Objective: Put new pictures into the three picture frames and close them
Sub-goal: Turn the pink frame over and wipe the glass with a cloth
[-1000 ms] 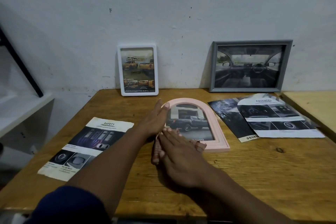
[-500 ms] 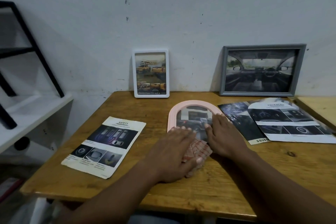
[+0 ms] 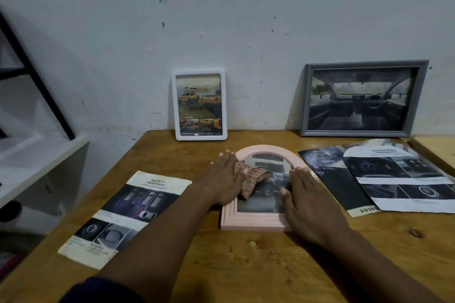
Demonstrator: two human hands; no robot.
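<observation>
A pink arched frame point(image 3: 248, 221) lies face up in the middle of the wooden table, with a car picture behind its glass. My left hand point(image 3: 222, 178) lies flat with straight fingers on a checked cloth point(image 3: 251, 177), pressing it on the frame's left part. My right hand point(image 3: 305, 194) rests flat on the frame's right side, fingers straight. A white frame point(image 3: 199, 105) with a picture of orange trucks leans on the wall at the back. A grey frame point(image 3: 364, 98) with a car-interior picture leans there to its right.
A "Safety" brochure point(image 3: 128, 214) lies at the front left of the table point(image 3: 270, 263). Two overlapping brochures point(image 3: 394, 174) lie at the right. A white shelf point(image 3: 37, 155) with a black metal brace stands left of the table. A second tabletop edge point(image 3: 438, 147) shows at far right.
My left hand has slid the cloth up onto the frame's glass, from near the bottom edge to the upper left. My right hand has stayed on the frame's right side. The camera has moved closer.
</observation>
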